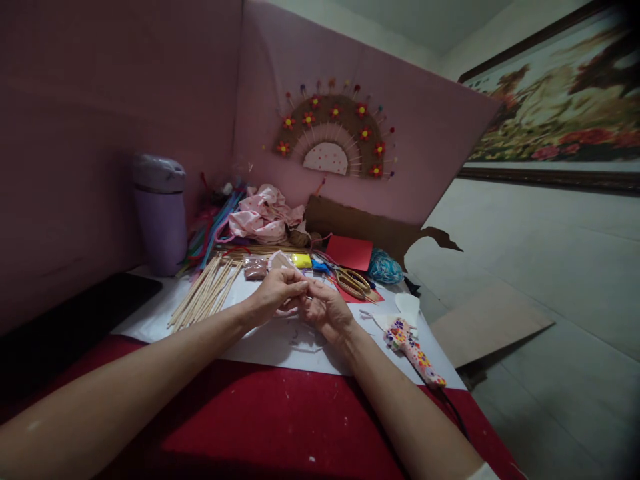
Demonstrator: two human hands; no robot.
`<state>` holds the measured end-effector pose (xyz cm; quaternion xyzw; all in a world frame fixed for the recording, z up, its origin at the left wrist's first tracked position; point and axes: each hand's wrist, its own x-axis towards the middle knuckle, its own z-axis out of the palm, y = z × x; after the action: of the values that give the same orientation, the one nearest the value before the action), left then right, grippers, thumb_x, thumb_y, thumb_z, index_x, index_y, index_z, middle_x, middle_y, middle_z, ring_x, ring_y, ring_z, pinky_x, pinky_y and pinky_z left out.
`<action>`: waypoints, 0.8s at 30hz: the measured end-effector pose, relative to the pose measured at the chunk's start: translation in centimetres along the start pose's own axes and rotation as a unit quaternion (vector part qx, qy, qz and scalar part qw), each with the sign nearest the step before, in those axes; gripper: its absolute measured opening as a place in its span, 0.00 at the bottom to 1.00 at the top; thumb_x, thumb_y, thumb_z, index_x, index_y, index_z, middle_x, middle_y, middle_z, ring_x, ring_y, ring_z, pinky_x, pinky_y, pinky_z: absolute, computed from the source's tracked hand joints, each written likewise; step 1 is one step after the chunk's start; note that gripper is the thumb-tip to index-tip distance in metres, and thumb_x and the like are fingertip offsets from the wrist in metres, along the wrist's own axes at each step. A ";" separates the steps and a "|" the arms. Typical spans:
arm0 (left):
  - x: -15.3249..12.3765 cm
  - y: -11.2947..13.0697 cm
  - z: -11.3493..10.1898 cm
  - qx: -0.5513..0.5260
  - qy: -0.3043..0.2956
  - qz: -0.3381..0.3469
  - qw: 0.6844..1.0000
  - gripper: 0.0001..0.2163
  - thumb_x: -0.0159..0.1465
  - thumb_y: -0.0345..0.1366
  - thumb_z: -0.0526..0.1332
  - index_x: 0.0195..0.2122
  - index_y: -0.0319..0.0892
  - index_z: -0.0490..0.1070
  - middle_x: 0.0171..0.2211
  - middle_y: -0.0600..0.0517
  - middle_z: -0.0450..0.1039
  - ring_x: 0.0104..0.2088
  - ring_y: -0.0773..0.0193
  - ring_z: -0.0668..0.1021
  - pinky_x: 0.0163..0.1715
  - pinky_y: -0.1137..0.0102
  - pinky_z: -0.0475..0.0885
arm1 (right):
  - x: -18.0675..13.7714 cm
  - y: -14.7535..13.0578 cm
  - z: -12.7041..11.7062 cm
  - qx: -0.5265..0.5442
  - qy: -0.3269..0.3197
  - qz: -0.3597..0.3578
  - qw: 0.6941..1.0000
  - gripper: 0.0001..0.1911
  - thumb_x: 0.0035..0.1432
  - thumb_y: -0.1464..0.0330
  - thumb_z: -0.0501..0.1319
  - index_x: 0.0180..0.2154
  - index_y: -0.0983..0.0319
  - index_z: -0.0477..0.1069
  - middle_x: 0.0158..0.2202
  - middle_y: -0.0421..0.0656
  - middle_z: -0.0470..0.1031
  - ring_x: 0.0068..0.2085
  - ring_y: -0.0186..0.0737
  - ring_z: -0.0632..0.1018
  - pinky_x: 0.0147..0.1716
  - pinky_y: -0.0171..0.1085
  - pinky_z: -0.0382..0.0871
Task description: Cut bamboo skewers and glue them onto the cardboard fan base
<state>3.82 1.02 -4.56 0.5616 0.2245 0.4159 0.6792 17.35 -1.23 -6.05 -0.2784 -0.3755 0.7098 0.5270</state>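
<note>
My left hand (pixel 274 293) and my right hand (pixel 325 310) meet above a white sheet (pixel 270 340) on the red table top (pixel 280 420). Both hands are closed in a pinch, fingertips touching, around something small and pale pink that I cannot make out. A bundle of thin wooden sticks (pixel 205 292) lies just left of my left hand. Gold-handled scissors (pixel 353 281) rest beyond my right hand on a red paper (pixel 349 252). A flower-patterned glue gun (pixel 413 350) lies to the right of my right wrist.
A lilac tumbler (pixel 161 213) stands at the back left beside coloured pipe cleaners (pixel 213 230) and pink cloth (pixel 263 217). A stick-and-flower fan (pixel 333 137) hangs on the pink backboard. Blue yarn (pixel 385 269), brown cardboard (pixel 360 223) and a dark tablet (pixel 75 320) lie around.
</note>
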 end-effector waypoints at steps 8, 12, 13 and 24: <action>0.1 -0.2 -0.3 0.027 0.005 -0.008 1.000 0.09 0.51 0.36 0.64 0.21 0.36 0.67 0.12 0.56 0.63 0.08 0.77 0.57 0.09 0.78 0.47 | -0.2 -0.1 0.2 0.009 0.008 0.016 1.000 0.12 0.48 0.73 0.65 0.37 0.64 0.71 0.25 0.39 0.71 0.22 0.28 0.71 0.15 0.24 0.62; 0.2 -0.2 -0.4 0.025 0.003 -0.012 1.000 0.08 0.50 0.35 0.64 0.22 0.36 0.68 0.13 0.55 0.64 0.08 0.77 0.58 0.08 0.78 0.46 | -0.1 -0.2 0.2 0.019 -0.001 0.020 1.000 0.13 0.48 0.73 0.65 0.39 0.65 0.71 0.25 0.39 0.72 0.22 0.27 0.71 0.16 0.24 0.63; 0.2 -0.2 -0.3 0.023 0.003 -0.010 1.000 0.08 0.50 0.35 0.64 0.22 0.36 0.68 0.13 0.55 0.65 0.08 0.77 0.58 0.08 0.78 0.46 | -0.1 -0.2 0.1 0.025 -0.005 0.021 0.999 0.14 0.48 0.73 0.65 0.40 0.65 0.71 0.26 0.39 0.72 0.22 0.27 0.71 0.16 0.24 0.64; 0.0 0.2 0.1 0.013 0.012 -0.009 1.000 0.11 0.49 0.38 0.66 0.21 0.36 0.67 0.12 0.56 0.63 0.09 0.78 0.57 0.10 0.78 0.46 | -0.2 -0.4 0.2 0.032 -0.001 0.031 0.999 0.14 0.47 0.73 0.66 0.40 0.64 0.71 0.28 0.40 0.74 0.23 0.28 0.72 0.17 0.25 0.66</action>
<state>3.81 0.95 -4.35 0.5629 0.2430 0.4139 0.6728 17.47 -1.40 -5.58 -0.2721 -0.3445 0.7375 0.5131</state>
